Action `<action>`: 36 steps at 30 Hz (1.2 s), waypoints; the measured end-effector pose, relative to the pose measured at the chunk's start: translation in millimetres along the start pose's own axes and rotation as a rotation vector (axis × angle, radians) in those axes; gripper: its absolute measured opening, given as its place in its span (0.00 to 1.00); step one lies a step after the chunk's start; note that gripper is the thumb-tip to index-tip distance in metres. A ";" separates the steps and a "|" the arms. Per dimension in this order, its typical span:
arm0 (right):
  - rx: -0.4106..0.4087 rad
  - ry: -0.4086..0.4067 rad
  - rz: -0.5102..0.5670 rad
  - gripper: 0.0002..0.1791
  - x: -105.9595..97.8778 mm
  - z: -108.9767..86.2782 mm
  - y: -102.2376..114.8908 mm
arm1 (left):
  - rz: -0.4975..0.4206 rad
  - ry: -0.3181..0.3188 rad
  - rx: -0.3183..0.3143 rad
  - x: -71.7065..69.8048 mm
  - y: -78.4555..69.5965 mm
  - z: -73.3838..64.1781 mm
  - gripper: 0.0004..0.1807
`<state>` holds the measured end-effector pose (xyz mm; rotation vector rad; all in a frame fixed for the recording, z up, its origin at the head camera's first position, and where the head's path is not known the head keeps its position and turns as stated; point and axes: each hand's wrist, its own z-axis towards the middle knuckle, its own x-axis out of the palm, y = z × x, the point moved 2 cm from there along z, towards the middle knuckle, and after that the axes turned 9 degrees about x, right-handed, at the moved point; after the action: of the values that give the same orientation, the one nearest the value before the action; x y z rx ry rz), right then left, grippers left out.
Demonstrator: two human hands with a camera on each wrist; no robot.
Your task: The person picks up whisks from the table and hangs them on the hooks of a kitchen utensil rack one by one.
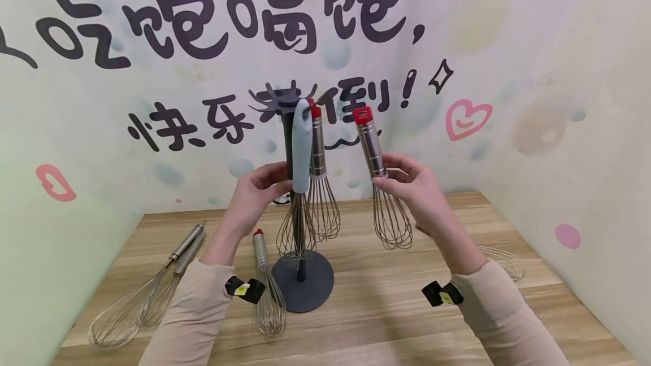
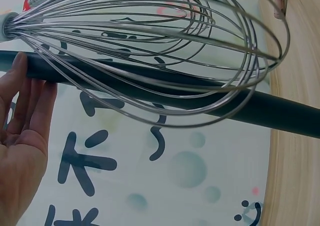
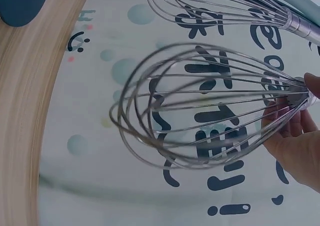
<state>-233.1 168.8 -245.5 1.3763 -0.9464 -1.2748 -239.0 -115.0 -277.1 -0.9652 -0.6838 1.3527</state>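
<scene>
My left hand (image 1: 254, 199) grips the pole of a dark grey utensil stand (image 1: 305, 295), thumb in front and fingers behind. From the stand's hooked top hang a whisk with a pale blue handle (image 1: 302, 154) and a red-capped metal whisk (image 1: 318, 146). To the right of them, my right hand (image 1: 419, 188) pinches another red-capped whisk (image 1: 370, 143) at the lower end of its metal handle. This whisk is held apart from the stand, wires down and slightly tilted. The right wrist view shows its wire loops (image 3: 200, 91) with the fingers at their neck.
A red-capped whisk (image 1: 261, 258) lies on the wooden table (image 1: 376, 309) beside the stand's base. Two metal whisks (image 1: 185, 242) lie further left. Wire loops of another whisk (image 1: 508, 261) show behind the right sleeve. A printed curtain (image 1: 534, 72) surrounds the table.
</scene>
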 end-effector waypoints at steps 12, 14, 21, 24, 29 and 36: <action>0.014 0.029 -0.046 0.29 5.6 4.1 7.3 | -0.010 0.041 0.040 -4.3 -6.0 -1.1 0.23; 0.004 0.032 -0.042 0.29 6.9 5.2 8.0 | -0.016 0.036 0.045 -4.5 -9.2 -0.4 0.23; -0.008 0.036 -0.020 0.28 9.4 5.1 9.3 | -0.098 -0.027 0.096 -4.1 -27.0 3.5 0.22; -0.007 0.035 -0.015 0.28 9.9 4.4 9.3 | -0.094 -0.031 0.092 -2.5 -32.9 3.6 0.22; -0.010 0.035 -0.002 0.28 10.7 4.2 8.7 | -0.061 -0.010 0.067 1.6 -36.9 2.1 0.23; -0.022 0.041 0.008 0.28 10.7 4.4 8.7 | 0.029 -0.049 0.038 3.7 -33.0 5.0 0.25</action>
<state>-235.2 156.1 -239.1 1.3753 -0.9065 -1.2424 -226.9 -108.9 -246.4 -0.9173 -0.6812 1.4136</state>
